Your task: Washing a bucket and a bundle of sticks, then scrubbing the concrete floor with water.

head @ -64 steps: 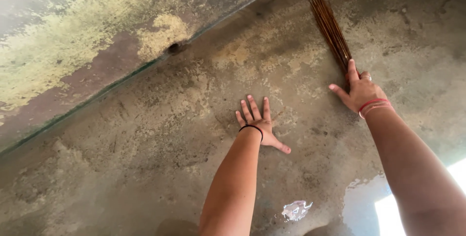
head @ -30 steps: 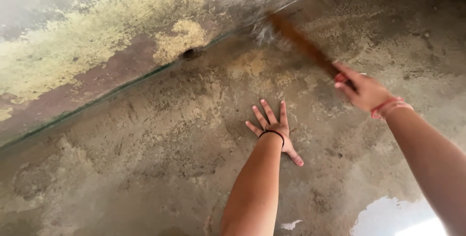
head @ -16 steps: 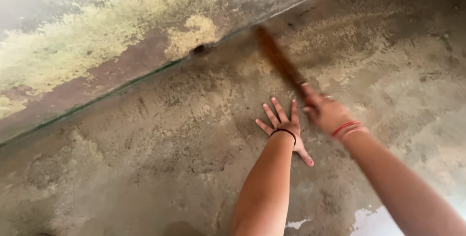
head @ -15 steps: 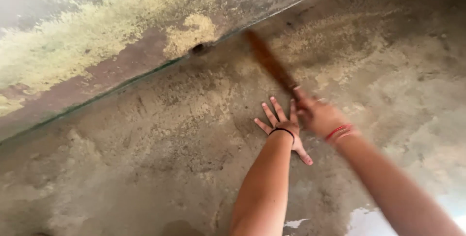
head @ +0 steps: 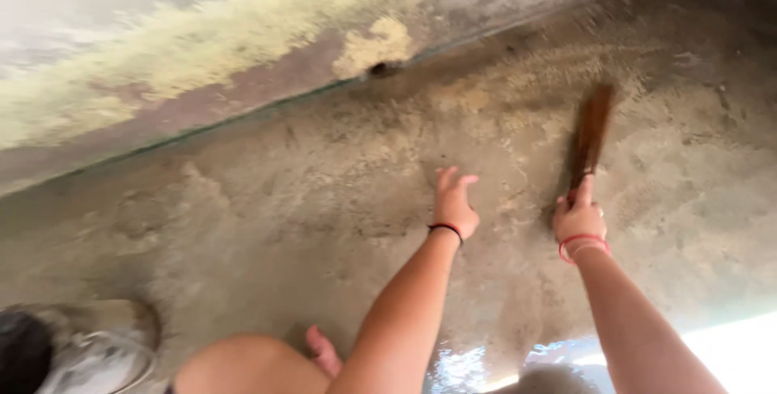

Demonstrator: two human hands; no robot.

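Two hands are in view, one broom, one wall hole, two wristbands.

The right hand [head: 579, 217] is closed around the lower end of a stick broom [head: 591, 136], a bundle of thin brown bristles. The broom lies at 2 o'clock from frame centre. Its long axis runs almost straight up the frame, from the fist toward 12 o'clock with a slight lean toward 1 o'clock; the free bristle tip points away from the person, toward the wall [head: 162, 46]. The bristles are blurred, so contact between tip and floor cannot be judged. A red wristband [head: 583, 242] circles the right wrist.

The left hand [head: 453, 200] holds nothing. Its fingers are loosely curled and point toward 12 o'clock, just above or on the concrete floor [head: 283, 216]; contact cannot be confirmed. A black wristband [head: 446, 229] circles the left wrist. The hands are near each other, not touching.

A small dark hole [head: 380, 68] sits at the wall base, at 11 o'clock from the left hand. A knee [head: 243, 366] appears at 6 o'clock.
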